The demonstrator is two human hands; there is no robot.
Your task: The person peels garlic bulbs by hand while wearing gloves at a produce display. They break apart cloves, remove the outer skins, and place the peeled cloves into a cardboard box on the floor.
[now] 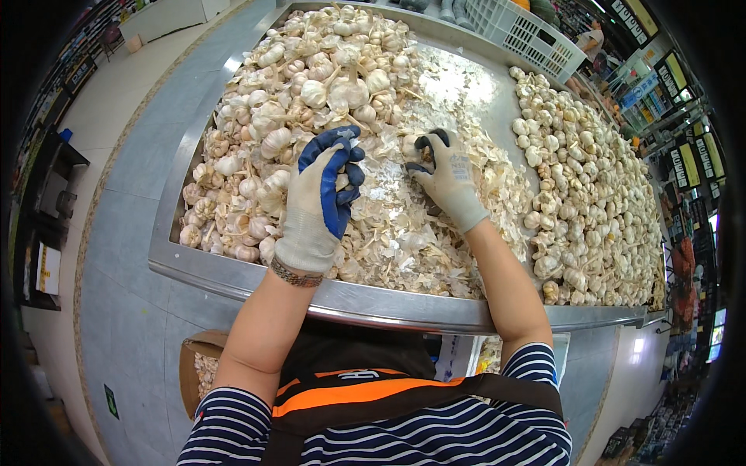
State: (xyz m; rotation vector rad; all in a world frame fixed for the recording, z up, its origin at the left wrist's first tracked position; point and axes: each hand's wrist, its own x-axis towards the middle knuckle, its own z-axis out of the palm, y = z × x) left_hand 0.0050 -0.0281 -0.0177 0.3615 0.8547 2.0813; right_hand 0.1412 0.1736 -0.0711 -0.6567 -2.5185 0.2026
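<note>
My left hand (pixel 330 182), in a pale knit glove with a blue coated palm, is held over the right edge of a heap of garlic bulbs (pixel 311 74). Its fingers curl inward; a whitish bit shows at the fingertips, too small to name. My right hand (pixel 444 167), gloved alike, is bent with thumb and fingers closing toward each other above loose garlic skins (pixel 412 248). What lies inside its grasp is mostly hidden. The heaped bulbs on the left still carry stems and papery husks.
A metal display table (pixel 373 307) with a raised rim holds everything. On its right side lies a second spread of smaller, trimmed garlic bulbs (pixel 590 202). A white plastic crate (pixel 524 39) stands at the back. Below the front edge are a cardboard box (pixel 190 373) and another container (pixel 486 356).
</note>
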